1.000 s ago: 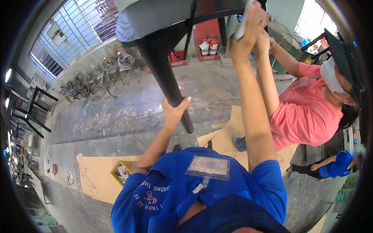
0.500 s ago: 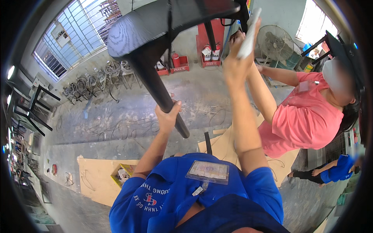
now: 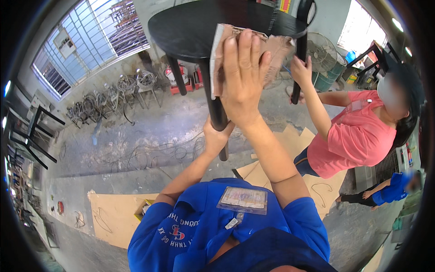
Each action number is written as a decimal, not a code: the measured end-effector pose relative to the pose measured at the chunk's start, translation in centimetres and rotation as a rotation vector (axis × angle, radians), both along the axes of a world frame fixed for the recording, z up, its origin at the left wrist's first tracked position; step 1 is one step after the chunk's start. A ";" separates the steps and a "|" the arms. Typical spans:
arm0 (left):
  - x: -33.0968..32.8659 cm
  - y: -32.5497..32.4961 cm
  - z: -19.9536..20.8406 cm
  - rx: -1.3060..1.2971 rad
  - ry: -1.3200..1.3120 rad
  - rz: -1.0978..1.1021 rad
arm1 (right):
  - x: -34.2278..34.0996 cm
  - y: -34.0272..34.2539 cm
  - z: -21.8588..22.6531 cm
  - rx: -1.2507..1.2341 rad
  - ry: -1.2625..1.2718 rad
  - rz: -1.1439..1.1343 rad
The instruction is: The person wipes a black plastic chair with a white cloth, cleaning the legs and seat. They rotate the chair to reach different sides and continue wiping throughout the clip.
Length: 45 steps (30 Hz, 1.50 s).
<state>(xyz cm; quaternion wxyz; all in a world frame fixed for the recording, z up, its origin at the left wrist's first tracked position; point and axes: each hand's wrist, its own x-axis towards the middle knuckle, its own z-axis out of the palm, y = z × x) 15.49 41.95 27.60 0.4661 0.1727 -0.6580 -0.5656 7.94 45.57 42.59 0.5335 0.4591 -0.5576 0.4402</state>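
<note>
A black wooden chair [image 3: 181, 31] with a rounded seat is held up in front of me. My left hand [image 3: 216, 138] is wrapped round the lower part of its nearest leg [image 3: 218, 115]. With fingers stretched flat, my right hand [image 3: 242, 79] presses a folded brown, pale-edged sheet [image 3: 218, 50], perhaps sandpaper, against the top of that leg near the seat edge. The hand and sheet hide that joint. A co-worker's hand [image 3: 302, 72] is at another leg [image 3: 298, 93] on the right.
At my right stands a co-worker in a pink shirt [image 3: 358, 140]. Cardboard sheets [image 3: 113, 213] lie on the floor, with a yellow box [image 3: 141, 208] at one. Coiled cables on stands [image 3: 127, 86] and fire extinguishers [image 3: 176, 75] line the wall. A big fan [image 3: 319, 52] stands behind the co-worker.
The chair has turned and shifted, bringing its seat more fully into view. My right hand has come left and down with the sheet onto the near leg. My left hand stays on a leg.
</note>
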 end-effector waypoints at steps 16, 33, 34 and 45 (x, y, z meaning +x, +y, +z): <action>5.7 -0.3 0.4 -0.042 0.070 -0.081 | 7.6 2.5 4.3 0.549 0.598 -0.402; 5.9 2.7 2.5 -0.108 0.112 -0.287 | 8.1 -23.2 9.2 1.164 0.319 -0.867; 6.0 2.4 2.4 -0.110 0.106 -0.289 | 7.5 -25.0 8.8 1.145 0.256 -0.848; 6.4 -4.1 -0.6 -0.099 0.075 -0.117 | 13.4 -16.1 6.4 1.023 0.405 -0.887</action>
